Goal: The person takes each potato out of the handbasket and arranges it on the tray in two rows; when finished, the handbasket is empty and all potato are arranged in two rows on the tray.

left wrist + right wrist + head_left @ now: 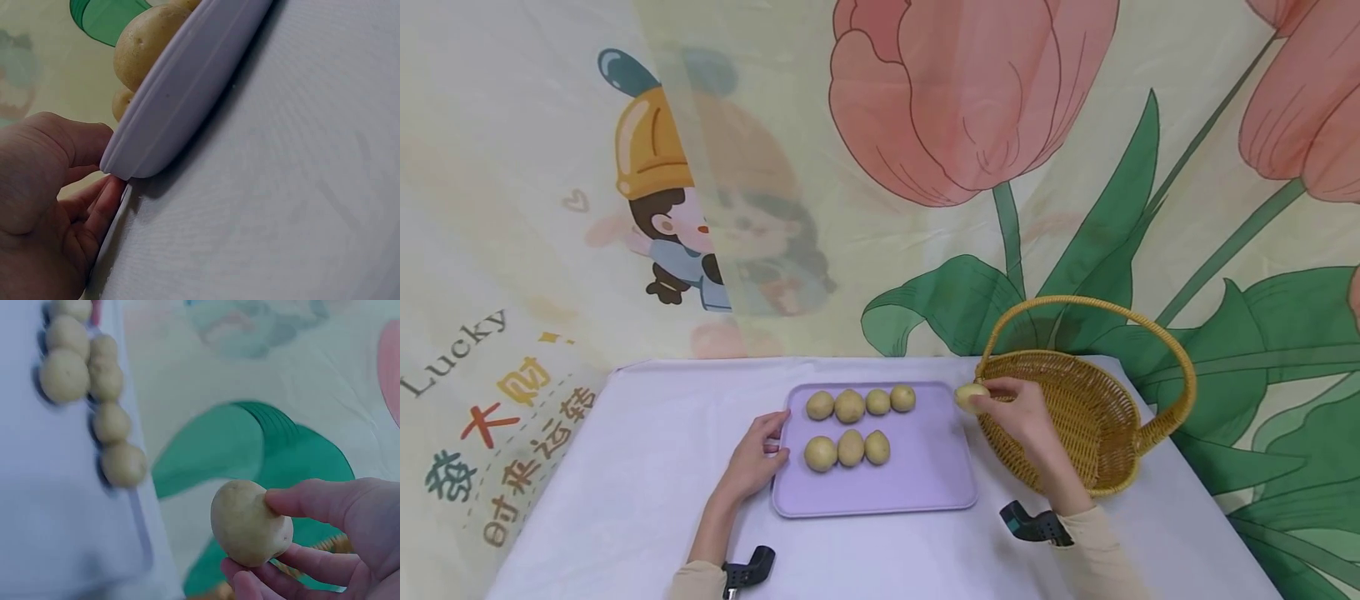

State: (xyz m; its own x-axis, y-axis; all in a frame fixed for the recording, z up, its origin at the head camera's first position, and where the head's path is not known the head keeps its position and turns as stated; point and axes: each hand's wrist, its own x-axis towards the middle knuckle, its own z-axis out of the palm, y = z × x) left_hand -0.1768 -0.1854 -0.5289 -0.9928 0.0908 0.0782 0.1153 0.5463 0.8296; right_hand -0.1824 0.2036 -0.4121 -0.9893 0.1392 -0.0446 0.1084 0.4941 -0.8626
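Note:
My right hand (1018, 408) pinches a potato (971, 397) between thumb and fingers. It is held above the gap between the purple tray (925, 492) and the wicker basket's left rim. The right wrist view shows this potato (244, 522) close up, thumb on top and fingers beneath. Several more potatoes (850, 406) lie on the tray in two rows, a back row and a front row (850, 448). At the tray's left edge my left hand (758, 454) holds the rim. In the left wrist view the thumb lies against the rim, with fingers low at its edge.
A wicker basket (1037, 361) with a tall arched handle (1093, 302) stands right of the tray. Both rest on a white-covered table (625, 467). Behind hangs a printed cloth (925, 250) with tulips and a cartoon figure. Each wrist carries a black camera mount (1033, 525).

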